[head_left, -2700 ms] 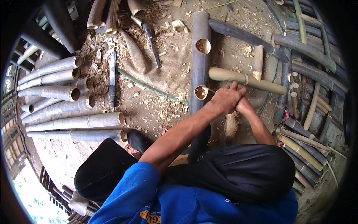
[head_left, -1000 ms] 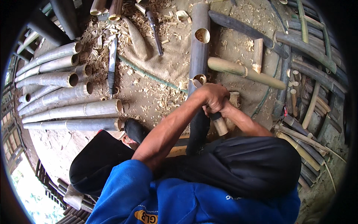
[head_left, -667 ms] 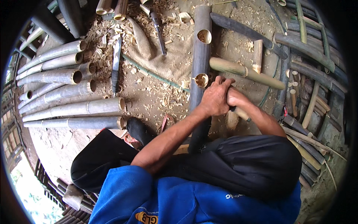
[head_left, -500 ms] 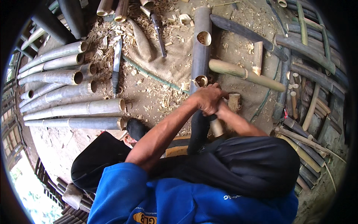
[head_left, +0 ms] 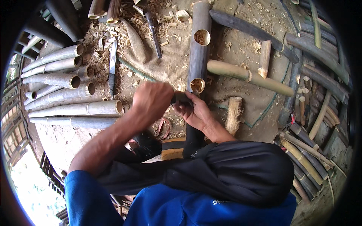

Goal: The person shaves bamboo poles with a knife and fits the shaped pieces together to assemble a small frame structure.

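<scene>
My left hand [head_left: 152, 98] is closed in a fist, left of the lower hole in a thick dark bamboo pole [head_left: 195, 62]. Between it and my right hand [head_left: 198, 116] is a small dark flat-bladed tool [head_left: 182, 96]; the rest of it is hidden by the fist. My right thumb and fingers pinch the flat end, palm turned partly up. Two oval holes are cut in the pole, and shavings sit inside the upper one. A short light wooden block [head_left: 234, 113] with frayed fibres stands right of my right hand.
Cut bamboo tubes [head_left: 77, 109] lie in a row at left, near a long knife [head_left: 112, 69]. A chisel-like tool [head_left: 154, 34] lies on sackcloth [head_left: 171, 62] among shavings. A pale bamboo piece [head_left: 249, 77] abuts the pole. More bamboo [head_left: 305, 162] is piled at right.
My hands have moved left, away from the pole's lower hole, and separated from their joint grip. The light wooden handle seen below them is now out of sight. The hole and wooden block show fully.
</scene>
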The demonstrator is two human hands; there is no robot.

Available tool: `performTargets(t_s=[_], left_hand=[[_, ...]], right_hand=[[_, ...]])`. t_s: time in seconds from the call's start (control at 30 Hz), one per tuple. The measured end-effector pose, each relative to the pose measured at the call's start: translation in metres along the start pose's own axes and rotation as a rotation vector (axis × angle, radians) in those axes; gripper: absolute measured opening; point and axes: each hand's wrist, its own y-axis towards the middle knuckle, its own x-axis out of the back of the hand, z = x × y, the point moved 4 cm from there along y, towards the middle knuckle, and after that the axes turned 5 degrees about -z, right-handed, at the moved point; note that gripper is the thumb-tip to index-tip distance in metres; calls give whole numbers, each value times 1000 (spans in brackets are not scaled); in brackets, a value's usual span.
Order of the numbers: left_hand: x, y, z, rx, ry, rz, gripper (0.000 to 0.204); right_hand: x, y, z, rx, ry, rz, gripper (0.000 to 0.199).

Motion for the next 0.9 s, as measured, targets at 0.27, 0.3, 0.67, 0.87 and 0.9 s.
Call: performTargets(t_s=[0.27, 0.3, 0.67, 0.87, 0.9], left_hand=[[-66, 52, 55, 99, -661, 715, 26], [-87, 38, 46, 6, -768, 627, 24], [-81, -21, -55, 191, -414, 146, 33], [22, 12, -19, -182, 5, 159, 18], [20, 15, -10, -218, -48, 170, 19]], right_hand=[[-30, 7, 8, 57, -199, -330, 28], [-28, 3, 12, 37, -336, -352, 30], [-5, -35, 48, -103, -707, -307, 31], [-19, -18, -5, -58, -40, 112, 34], [-20, -18, -4, -38, -51, 94, 34]])
